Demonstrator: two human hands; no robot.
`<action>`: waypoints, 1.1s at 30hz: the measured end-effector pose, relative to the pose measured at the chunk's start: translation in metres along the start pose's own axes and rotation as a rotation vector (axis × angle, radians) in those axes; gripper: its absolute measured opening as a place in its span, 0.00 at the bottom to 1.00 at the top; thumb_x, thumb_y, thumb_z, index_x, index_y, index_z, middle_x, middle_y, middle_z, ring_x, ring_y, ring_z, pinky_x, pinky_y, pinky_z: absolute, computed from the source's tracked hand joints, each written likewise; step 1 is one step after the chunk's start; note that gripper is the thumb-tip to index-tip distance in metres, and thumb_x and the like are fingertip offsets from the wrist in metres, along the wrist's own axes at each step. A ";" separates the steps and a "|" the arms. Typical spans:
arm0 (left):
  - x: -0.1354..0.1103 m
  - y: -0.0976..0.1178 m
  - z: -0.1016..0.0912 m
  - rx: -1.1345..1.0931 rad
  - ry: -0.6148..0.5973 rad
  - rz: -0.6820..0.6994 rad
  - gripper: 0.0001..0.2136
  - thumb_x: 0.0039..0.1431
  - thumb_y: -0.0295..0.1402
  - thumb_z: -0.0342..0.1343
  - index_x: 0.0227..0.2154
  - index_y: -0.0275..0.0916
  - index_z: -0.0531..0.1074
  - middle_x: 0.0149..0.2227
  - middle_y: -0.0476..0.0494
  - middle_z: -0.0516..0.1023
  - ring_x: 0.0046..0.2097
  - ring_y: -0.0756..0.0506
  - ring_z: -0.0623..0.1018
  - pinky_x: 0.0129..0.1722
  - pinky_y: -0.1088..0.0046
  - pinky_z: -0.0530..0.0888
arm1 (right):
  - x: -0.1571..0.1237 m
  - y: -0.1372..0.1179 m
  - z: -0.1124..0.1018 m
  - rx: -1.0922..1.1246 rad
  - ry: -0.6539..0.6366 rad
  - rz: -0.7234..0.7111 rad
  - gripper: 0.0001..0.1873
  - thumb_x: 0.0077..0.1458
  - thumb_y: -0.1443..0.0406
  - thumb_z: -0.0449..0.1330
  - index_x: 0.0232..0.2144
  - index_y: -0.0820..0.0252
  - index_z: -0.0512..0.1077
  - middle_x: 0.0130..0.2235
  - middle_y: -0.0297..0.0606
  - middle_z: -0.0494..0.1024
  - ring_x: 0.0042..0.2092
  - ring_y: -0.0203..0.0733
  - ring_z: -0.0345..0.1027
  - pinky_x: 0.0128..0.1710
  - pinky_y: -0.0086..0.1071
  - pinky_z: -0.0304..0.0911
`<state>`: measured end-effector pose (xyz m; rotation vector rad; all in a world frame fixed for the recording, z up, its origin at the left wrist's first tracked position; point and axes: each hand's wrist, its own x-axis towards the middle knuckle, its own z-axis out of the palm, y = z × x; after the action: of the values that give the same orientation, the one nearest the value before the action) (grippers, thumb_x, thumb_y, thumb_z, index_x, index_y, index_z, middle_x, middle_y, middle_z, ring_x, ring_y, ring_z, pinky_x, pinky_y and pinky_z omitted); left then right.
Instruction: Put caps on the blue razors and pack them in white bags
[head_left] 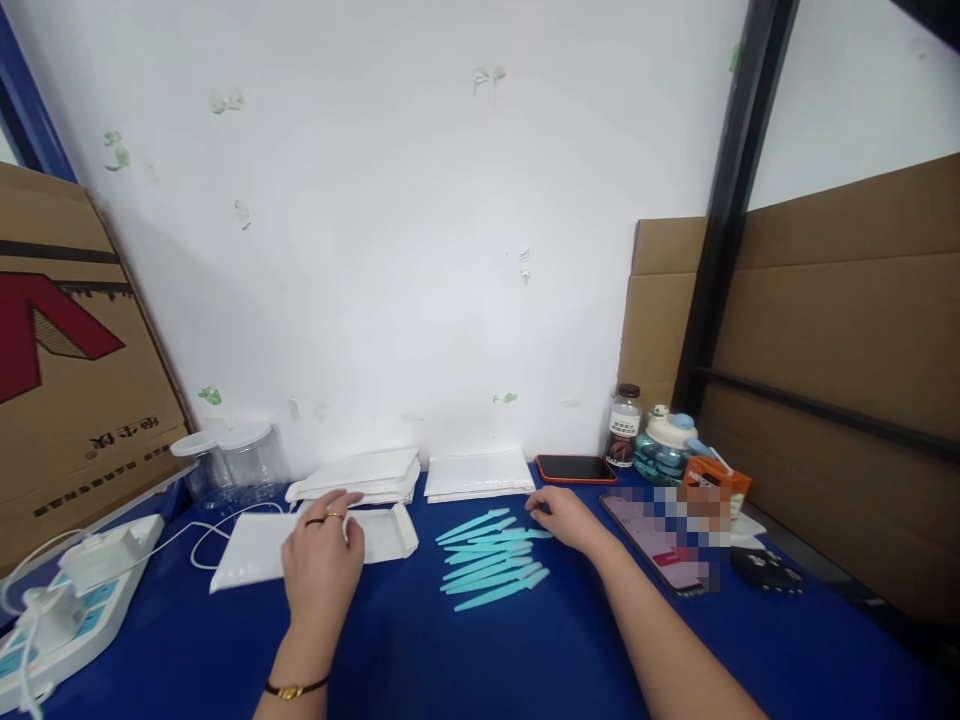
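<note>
My left hand [322, 550] rests palm down on a white padded envelope [255, 548] that lies flat on the blue table [420, 650], its fingers curled over the envelope's top edge. My right hand [562, 516] reaches to the right end of a loose pile of several turquoise plastic sticks [491, 560]; its fingertips touch the uppermost ones, and I cannot see whether they pinch one. Two stacks of white envelopes, one [360, 476] on the left and one [478, 472] beside it, lie against the wall behind the sticks.
A power strip [67, 610] with white plugs and cables sits at the left edge. Clear plastic jars [232, 462], a phone with an orange case [576, 468], a second phone [660, 545], a small bottle [624, 426], a round container [666, 444] and cardboard panels [847, 380] ring the work area.
</note>
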<state>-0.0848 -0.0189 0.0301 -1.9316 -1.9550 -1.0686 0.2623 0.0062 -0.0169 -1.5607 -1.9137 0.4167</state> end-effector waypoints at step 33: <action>0.035 0.023 0.098 -0.166 -0.632 0.173 0.08 0.52 0.33 0.50 0.32 0.43 0.74 0.32 0.46 0.78 0.37 0.45 0.74 0.33 0.74 0.64 | -0.007 0.029 -0.015 0.109 0.020 0.182 0.02 0.41 0.69 0.63 0.20 0.61 0.73 0.22 0.34 0.74 0.25 0.35 0.64 0.24 0.26 0.53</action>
<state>-0.0338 0.0650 -0.0120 -2.7260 -1.9572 -0.6324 0.2948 0.0042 -0.0250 -1.6659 -1.7100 0.5718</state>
